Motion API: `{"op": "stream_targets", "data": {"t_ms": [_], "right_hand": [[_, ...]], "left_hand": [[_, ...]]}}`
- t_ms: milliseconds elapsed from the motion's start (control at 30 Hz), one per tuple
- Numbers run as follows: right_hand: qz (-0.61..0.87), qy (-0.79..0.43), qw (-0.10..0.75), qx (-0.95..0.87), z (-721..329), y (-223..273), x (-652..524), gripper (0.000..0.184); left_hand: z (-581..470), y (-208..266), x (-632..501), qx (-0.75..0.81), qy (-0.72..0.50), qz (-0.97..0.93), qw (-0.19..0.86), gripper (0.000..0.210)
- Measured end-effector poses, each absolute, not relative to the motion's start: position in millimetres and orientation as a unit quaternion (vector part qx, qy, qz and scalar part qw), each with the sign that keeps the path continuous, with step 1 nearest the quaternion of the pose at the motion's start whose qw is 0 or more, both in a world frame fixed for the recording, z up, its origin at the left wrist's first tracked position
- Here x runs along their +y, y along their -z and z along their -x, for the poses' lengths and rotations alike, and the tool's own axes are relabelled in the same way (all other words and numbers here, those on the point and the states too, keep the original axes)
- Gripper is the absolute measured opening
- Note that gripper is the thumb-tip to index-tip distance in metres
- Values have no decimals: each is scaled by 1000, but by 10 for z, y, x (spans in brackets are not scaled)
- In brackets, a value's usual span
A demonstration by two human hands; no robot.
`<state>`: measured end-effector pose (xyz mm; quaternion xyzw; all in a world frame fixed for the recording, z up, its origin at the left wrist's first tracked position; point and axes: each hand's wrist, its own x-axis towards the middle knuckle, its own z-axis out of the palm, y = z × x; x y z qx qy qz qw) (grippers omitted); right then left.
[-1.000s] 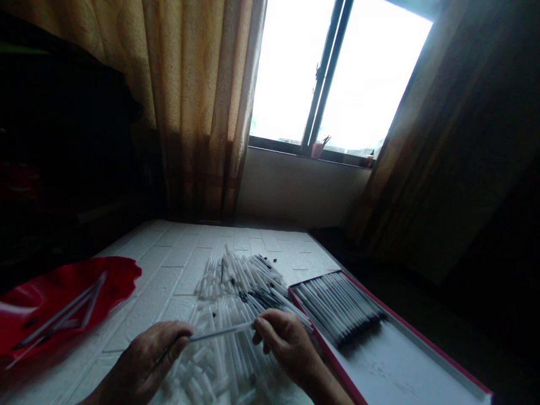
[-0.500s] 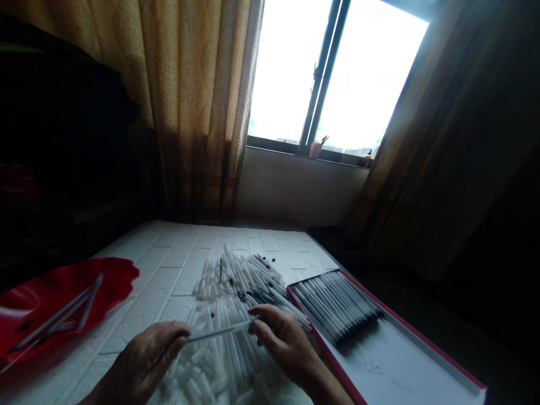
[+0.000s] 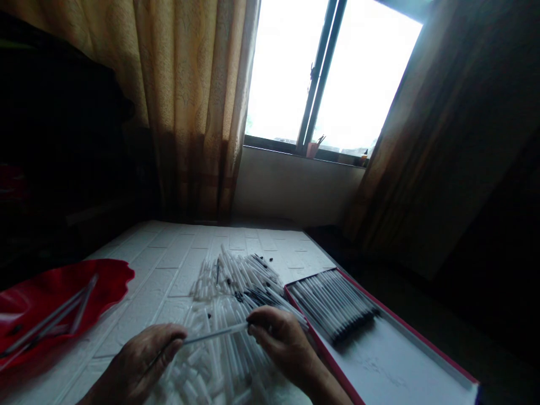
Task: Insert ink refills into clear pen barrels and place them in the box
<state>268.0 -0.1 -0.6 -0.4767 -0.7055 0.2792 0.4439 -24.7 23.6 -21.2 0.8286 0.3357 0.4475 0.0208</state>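
A clear pen (image 3: 216, 333) stretches between my two hands, tilted slightly up to the right. My left hand (image 3: 141, 360) grips its left end between thumb and fingers. At the other end, the thumb and forefinger of my right hand (image 3: 282, 344) are pinched together, with a small dark piece showing at the fingertips. Beneath the hands lies a heap of clear plastic pen parts (image 3: 202, 377), blurred near the front. Farther back is a pile of pale tubes (image 3: 236, 270) with several small black pieces. Dark-tipped thin rods (image 3: 261, 296) lie just beyond my right hand.
A shallow red-edged box (image 3: 405, 360) on the right holds a row of black-ended pens (image 3: 333, 304). On the left stands a red wavy-rimmed dish (image 3: 113, 270) with a few pens inside. The white brick-patterned tabletop (image 3: 156, 253) reaches toward a curtained window (image 3: 287, 73).
My right thumb and forefinger have closed tighter at the pen's right end, where a dark piece now shows. The left hand keeps its grip. The whole view has shifted slightly.
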Motion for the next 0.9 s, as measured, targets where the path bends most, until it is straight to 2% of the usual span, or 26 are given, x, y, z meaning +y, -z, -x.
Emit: {"op": "stream_targets", "data": {"t_ms": [133,267,433,567,733,900], "right_hand": [[487,-253,473,-689,-2764,15,61,19],[550,-185,514,-631,-2947,67,182,30],[588,-166,506,-609,-3032,161,262,34],[590,-187,497,-609,-2986,169,247,41],[558,-223,478,-641,-2891,83,156,28],[499,-336,435,-670,-2733,73,60,35]], "left_hand": [[246,196,238,350,-436,-827,47,37],[271,254,249,367,-447,-813,65,36],[326,363,280,377,-421,-821,85,33],[334,445,316,389,-430,-811,76,40],[268,334,270,365,-455,-810,64,36],[213,167,185,348,-438,-828,45,38]]}}
